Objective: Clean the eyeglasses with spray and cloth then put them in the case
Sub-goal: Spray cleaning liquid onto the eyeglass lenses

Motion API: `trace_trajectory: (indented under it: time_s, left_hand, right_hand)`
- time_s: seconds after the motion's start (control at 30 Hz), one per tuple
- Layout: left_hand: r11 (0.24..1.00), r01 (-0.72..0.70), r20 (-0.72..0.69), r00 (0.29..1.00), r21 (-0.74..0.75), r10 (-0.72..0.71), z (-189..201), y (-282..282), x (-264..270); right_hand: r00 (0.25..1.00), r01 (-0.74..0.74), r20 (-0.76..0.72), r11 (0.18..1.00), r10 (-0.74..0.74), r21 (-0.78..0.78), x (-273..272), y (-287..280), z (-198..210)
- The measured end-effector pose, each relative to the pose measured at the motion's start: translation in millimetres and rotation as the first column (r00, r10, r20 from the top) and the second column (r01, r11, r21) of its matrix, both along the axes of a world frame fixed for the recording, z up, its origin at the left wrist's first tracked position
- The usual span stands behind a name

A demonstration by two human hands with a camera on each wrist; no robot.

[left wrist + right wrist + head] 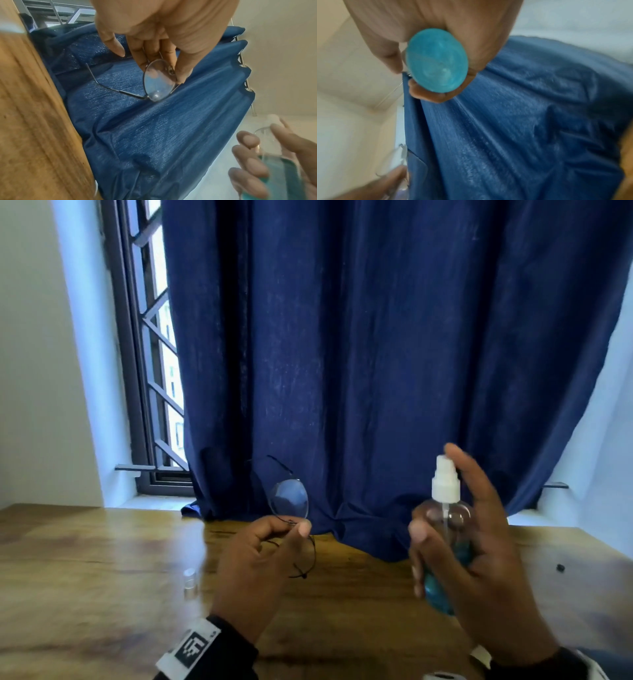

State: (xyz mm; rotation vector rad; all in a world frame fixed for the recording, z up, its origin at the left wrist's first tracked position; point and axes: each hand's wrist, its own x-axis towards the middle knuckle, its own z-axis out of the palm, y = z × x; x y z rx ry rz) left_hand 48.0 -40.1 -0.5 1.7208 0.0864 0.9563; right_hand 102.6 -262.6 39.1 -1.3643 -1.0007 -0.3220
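Thin wire-rimmed eyeglasses (289,501) are held up above the wooden table (85,577), their upper lens (158,79) facing the spray bottle. My left hand (267,556) pinches the frame between thumb and fingers near the bridge; one temple arm (106,86) sticks out. My right hand (469,549) grips a clear spray bottle (445,529) with blue liquid and a white nozzle, upright, to the right of the glasses. Its index finger (462,463) is raised beside the nozzle. The bottle's blue base (436,60) fills the right wrist view. No cloth or case is in view.
A dark blue curtain (376,354) hangs behind the table and drapes onto its far edge. A small clear cap (189,578) stands on the table left of my left hand. A small dark object (560,568) lies at the right. A barred window (154,354) is at the left.
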Motion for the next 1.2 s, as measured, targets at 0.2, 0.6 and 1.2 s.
trace_trajectory:
  time_s: [0.2, 0.6, 1.2]
  left_hand:
    - [0.999, -0.053, -0.021, 0.998, 0.001, 0.053, -1, 3, 1]
    - [0.997, -0.049, -0.003, 0.999, -0.057, 0.049, 1, 4, 1]
    - [0.836, 0.125, 0.086, 0.992, -0.535, -0.093, 5, 31, 0]
  right_hand:
    - [0.918, 0.27, 0.352, 0.937, -0.182, -0.223, -7, 14, -11]
    - [0.937, 0.285, 0.272, 0.932, -0.221, -0.223, -14, 26, -20]
    - [0.954, 0.249, 0.241, 0.916, -0.176, -0.316, -14, 22, -19]
